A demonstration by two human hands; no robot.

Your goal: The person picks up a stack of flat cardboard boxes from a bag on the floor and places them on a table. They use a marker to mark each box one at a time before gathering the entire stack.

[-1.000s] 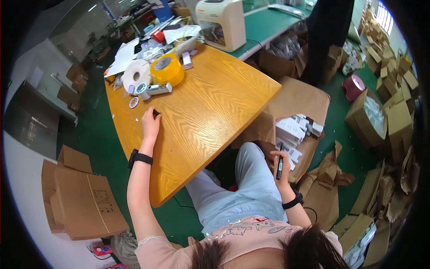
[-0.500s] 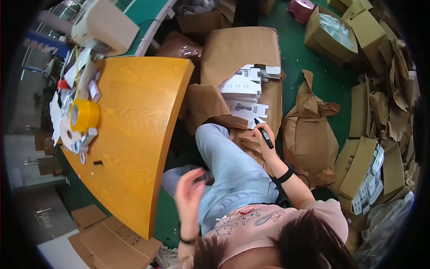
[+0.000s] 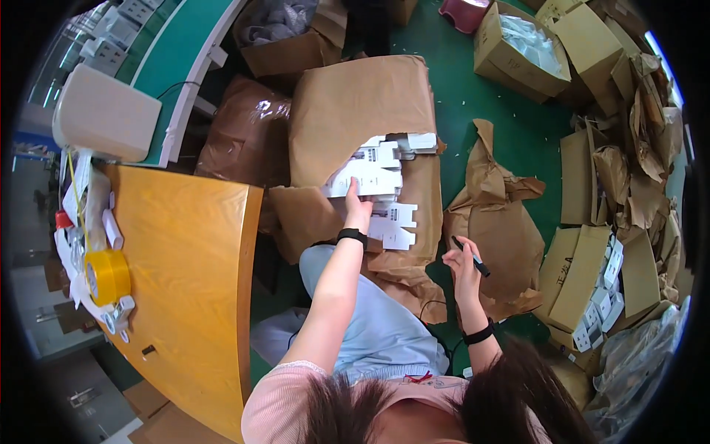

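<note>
In front of me lies a big brown paper-wrapped package [image 3: 362, 96], torn at the near side so that flat white printed cartons [image 3: 377, 177] show in a stack. My left hand [image 3: 359, 209] reaches onto this stack, thumb on top and the other fingers partly hidden at its edge; it looks closed on some cartons. One flat carton [image 3: 399, 235] lies apart on the near side, below my left hand. To the right my right hand [image 3: 464, 270] holds a black marker pen [image 3: 477, 263] slantwise between its fingers, above the floor and away from the cartons.
At left stands a wooden table [image 3: 185, 259] with a yellow tape roll [image 3: 107, 277] and a short black piece [image 3: 149, 349]. Crumpled brown paper [image 3: 495, 222] lies right of the package. Open boxes [image 3: 584, 288] stand further right. A brown plastic-wrapped bundle [image 3: 248, 133] sits behind the table.
My left hand has moved from beside my lap forward onto the carton stack. My right hand, still with the marker pen, has drawn back from the cartons to the right. The view has shifted.
</note>
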